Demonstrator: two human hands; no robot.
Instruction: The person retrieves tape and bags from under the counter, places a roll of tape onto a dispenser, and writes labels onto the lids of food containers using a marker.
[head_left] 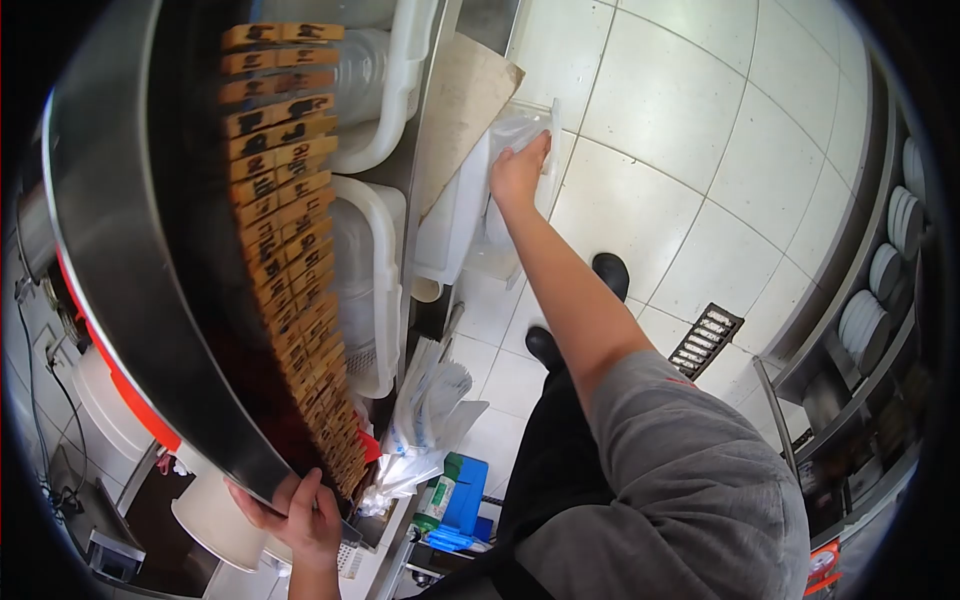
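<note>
My right hand [520, 172] reaches down into a translucent plastic bin [450, 225] beside the counter. Its fingers are curled at clear, crinkled plastic near the bin's far wall, and what they hold is hidden. At the lower left, my left hand [305, 518] grips the lower end of a curved metal shelf edge [175, 265]. Along that shelf runs a long double row of wooden clothespins [290, 215] with dark handwriting on them. Below them are white-rimmed plastic containers [385, 285].
Clear plastic bags [430, 400] hang by a blue holder [470, 490] and a green-labelled container [438, 495]. A cardboard sheet [465, 110] leans above the bin. White floor tiles [680, 120] have a drain grate [708, 338]. Stacked plates [862, 325] line the right shelf.
</note>
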